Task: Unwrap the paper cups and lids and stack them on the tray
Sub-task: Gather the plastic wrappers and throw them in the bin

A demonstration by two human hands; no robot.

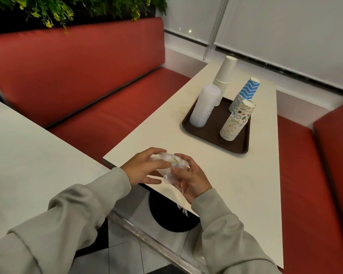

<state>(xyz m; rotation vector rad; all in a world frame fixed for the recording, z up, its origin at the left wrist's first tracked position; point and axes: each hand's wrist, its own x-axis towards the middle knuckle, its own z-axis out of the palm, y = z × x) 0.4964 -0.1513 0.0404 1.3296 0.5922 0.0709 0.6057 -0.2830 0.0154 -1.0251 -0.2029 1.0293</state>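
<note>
A dark brown tray (210, 133) sits on the white table. On it stand a stack of white lids (205, 106), a plain white cup stack (224, 76), a blue zigzag cup stack (245, 94) and a patterned cup stack (238, 120). Over the table's near corner, a crumpled clear plastic wrapper (171, 167) is squeezed between both hands. My left hand (145, 167) presses on it from the left, fingers curved over it. My right hand (192, 179) cups it from below and the right. A loose tail of the wrapper hangs down past the table edge.
The white table (236, 184) stretches away to the right. A second white table (28, 165) lies at the left. Red bench seats (87, 76) run along the back and right side. The black table base (166, 216) stands on the tiled floor below.
</note>
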